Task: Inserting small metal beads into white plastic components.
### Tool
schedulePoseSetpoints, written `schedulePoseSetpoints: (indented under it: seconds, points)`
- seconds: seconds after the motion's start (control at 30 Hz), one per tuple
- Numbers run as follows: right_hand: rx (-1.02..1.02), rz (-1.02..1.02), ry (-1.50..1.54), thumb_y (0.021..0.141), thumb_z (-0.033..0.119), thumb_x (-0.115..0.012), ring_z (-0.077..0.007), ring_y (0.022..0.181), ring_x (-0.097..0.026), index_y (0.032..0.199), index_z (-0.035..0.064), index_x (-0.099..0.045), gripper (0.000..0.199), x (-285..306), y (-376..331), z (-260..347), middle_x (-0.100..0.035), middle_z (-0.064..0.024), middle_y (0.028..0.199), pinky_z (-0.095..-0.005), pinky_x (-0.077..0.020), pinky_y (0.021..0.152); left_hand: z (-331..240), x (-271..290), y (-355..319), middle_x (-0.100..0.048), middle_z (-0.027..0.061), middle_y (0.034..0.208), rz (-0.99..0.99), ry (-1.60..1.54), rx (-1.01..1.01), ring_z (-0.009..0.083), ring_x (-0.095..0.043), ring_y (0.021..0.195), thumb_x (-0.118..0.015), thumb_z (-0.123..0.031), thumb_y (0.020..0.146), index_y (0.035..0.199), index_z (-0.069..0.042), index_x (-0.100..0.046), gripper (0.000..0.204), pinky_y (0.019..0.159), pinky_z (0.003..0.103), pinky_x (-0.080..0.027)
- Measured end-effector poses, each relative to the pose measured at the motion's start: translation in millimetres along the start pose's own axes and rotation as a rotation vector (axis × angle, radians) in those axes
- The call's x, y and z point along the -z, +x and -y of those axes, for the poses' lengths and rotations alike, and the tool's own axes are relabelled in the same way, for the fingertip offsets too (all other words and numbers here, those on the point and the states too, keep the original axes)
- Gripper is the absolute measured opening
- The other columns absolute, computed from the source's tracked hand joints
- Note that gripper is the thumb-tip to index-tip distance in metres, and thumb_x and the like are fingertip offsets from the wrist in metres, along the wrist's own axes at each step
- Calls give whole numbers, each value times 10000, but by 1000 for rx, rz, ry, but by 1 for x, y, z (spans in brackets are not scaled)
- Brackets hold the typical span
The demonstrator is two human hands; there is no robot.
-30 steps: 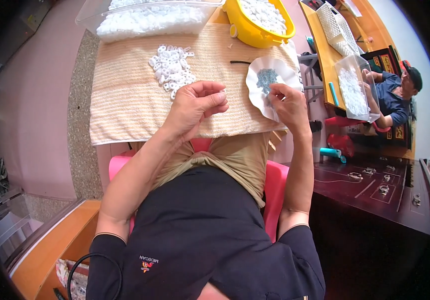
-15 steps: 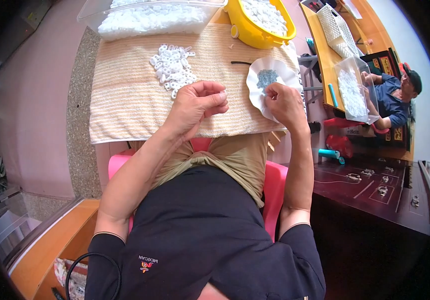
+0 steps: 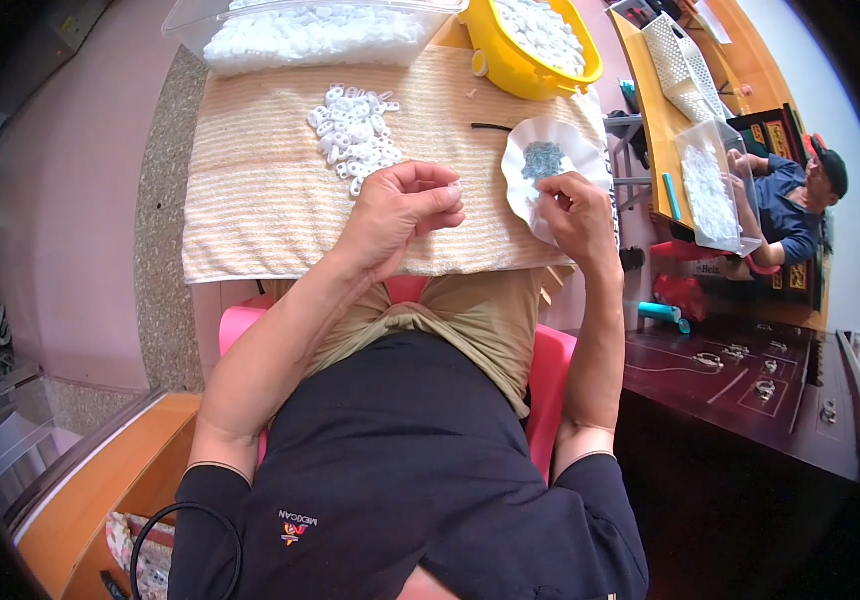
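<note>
My left hand (image 3: 402, 212) is held over the striped towel (image 3: 250, 180), thumb and forefinger pinched together on a small whitish piece at their tips. Past it lies a loose pile of small white plastic pieces with holes (image 3: 355, 135). My right hand (image 3: 582, 218) hovers at the near side of a white wavy-rimmed dish (image 3: 522, 200), its fingers closed in a pinch. Whatever sits between those fingertips is too small to make out. Tiny grey metallic-looking parts (image 3: 544, 158) lie heaped in the dish.
A clear bin (image 3: 320, 50) full of white pieces and a yellow tub (image 3: 510, 75) of similar pieces stand at the far edge. A short black stick (image 3: 491, 127) lies by the dish. At far right another person (image 3: 790, 195) works over a clear bin (image 3: 715, 190).
My right hand has lifted slightly back from the heap of grey parts, fingers still pinched. The left hand keeps its pinch nearly in place. The whole view has shifted slightly.
</note>
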State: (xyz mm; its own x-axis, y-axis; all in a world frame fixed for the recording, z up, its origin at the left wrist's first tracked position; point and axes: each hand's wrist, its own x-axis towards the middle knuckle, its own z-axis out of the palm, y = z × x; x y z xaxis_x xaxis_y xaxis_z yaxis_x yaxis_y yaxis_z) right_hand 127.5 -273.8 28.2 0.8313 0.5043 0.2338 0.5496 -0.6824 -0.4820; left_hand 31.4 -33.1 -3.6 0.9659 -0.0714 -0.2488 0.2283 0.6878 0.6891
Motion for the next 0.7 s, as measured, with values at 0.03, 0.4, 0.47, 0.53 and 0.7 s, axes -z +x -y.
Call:
schedulePoseSetpoints:
  seconds: [0.03,0.4,0.47,0.53,0.7]
  points:
    - [-13,-9,31,765,30,-635,-237,690,-651,892,1,-681,138,0,0,-1,-671,-142,831,-304,-504,648,0,0,0,-651,64,878,1,2,0,130,-647,775,-653,-40,863,1020,-5,-616,165,744,272,-576]
    - [-63,-47,211,837,20,-650,-146,658,-603,914,-22,-652,88,-3,5,13,-653,-102,808,-267,-478,606,1,1,1,-649,63,878,-1,-26,11,128,-640,780,-651,-31,860,1012,-6,-614,159,743,275,-575]
    - [-135,-23,353,873,46,-641,-90,661,-567,932,-28,-646,95,-4,4,14,-636,-36,838,-224,-470,592,1,1,1,-650,65,881,1,-35,13,130,-640,784,-652,-30,859,1010,-6,-614,158,743,277,-574]
    - [-178,-23,456,876,43,-641,-85,655,-565,931,-36,-644,96,-5,3,22,-631,-35,841,-214,-467,586,0,-1,1,-657,76,907,-8,-39,35,131,-638,794,-652,-32,859,1005,-5,-615,153,749,283,-571]
    - [-202,-20,840,876,9,-637,-54,624,-541,900,-26,-640,43,-20,2,47,-603,-2,758,-186,-438,551,-1,-5,0,-662,83,920,-12,-73,66,134,-637,779,-657,-34,858,983,1,-619,135,740,270,-561]
